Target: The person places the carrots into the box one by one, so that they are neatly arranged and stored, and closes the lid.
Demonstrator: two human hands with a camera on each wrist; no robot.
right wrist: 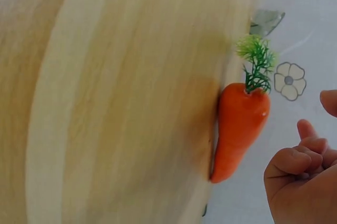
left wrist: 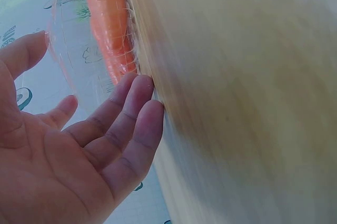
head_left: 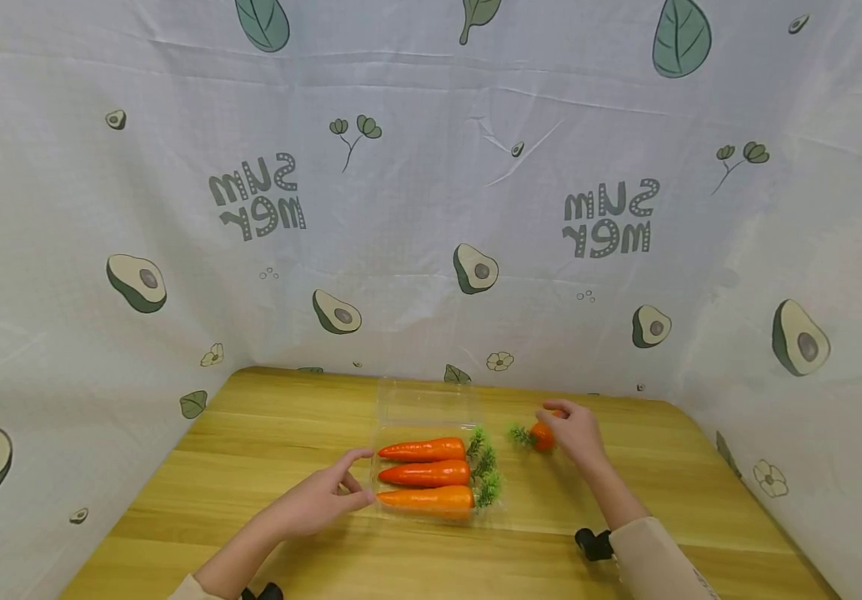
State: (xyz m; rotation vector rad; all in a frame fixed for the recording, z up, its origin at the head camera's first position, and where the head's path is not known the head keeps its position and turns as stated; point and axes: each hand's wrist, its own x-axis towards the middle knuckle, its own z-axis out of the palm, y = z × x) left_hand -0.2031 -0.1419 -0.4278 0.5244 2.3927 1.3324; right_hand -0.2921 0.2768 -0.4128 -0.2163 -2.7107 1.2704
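Wooden table (head_left: 266, 450), avocado-print cloth (head_left: 431, 208) behind and at both sides. Clear plastic tray (head_left: 425, 408) mid-table w/ three carrots (head_left: 425, 475) lying side by side, greens to the right. L hand (head_left: 318, 500) at tray's left edge, fingers straight & relaxed, tips touching the plastic, gripping nothing. Fourth carrot (head_left: 541, 435) lies on table just right of tray. R hand (head_left: 577, 433) right beside it; wrist view: fingers loosely curled, apart from carrot, holding nothing.

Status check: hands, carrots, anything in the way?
Left hand open, touching clear tray holding three carrots. Right hand at loose carrot, no grip. Nothing between.
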